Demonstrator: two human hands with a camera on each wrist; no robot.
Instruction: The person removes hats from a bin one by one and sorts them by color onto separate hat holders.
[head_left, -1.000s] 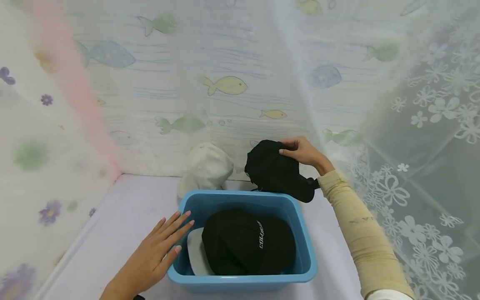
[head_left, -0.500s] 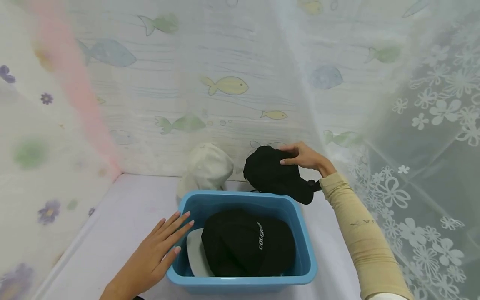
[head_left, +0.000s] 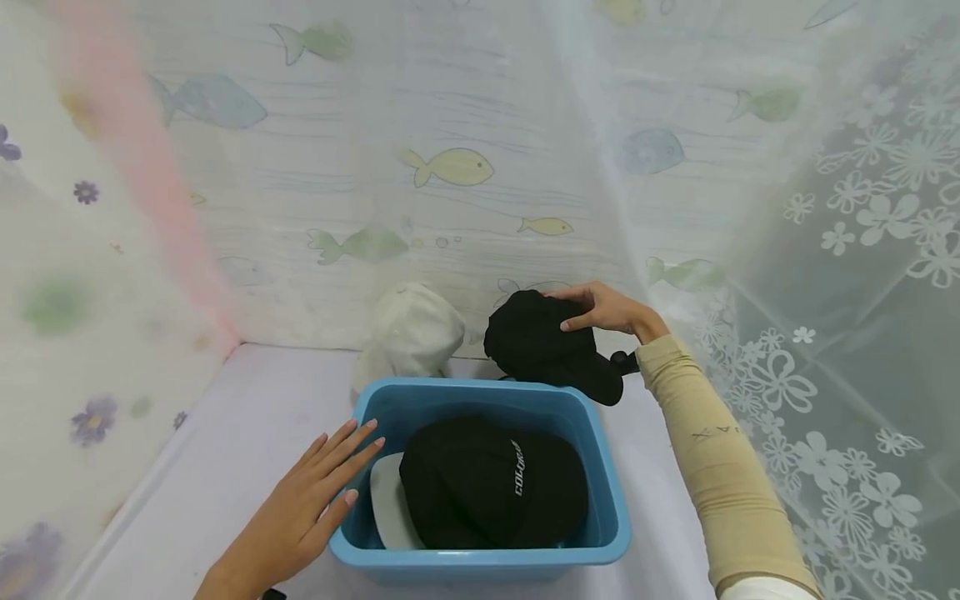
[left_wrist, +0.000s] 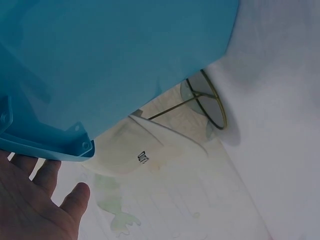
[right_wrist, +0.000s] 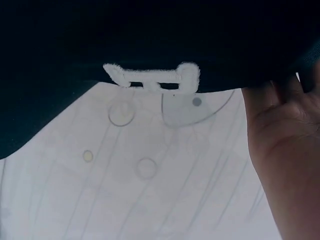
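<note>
My right hand [head_left: 607,310] pinches the crown of a black cap [head_left: 542,342] behind the bin's back right corner, thumb in front and fingers behind. Its brim points down to the right. White embroidery [right_wrist: 155,80] shows on the cap in the right wrist view. My left hand [head_left: 296,504] lies with straight fingers at the left rim of a blue plastic bin [head_left: 480,557]; in the left wrist view its fingertips touch under the rim. Inside the bin lie a black cap with white lettering [head_left: 480,483] and, partly under it, a light grey brim [head_left: 393,504].
A white cap [head_left: 416,329] sits behind the bin on a thin metal stand, whose ring base [left_wrist: 215,102] shows in the left wrist view. A white-covered surface [head_left: 277,400] lies beneath. Sheer printed curtains [head_left: 450,100] hang behind and at both sides.
My right hand has lowered the black cap slightly and shifted it a little left, mostly in the first half second. The left hand stays at the bin's rim.
</note>
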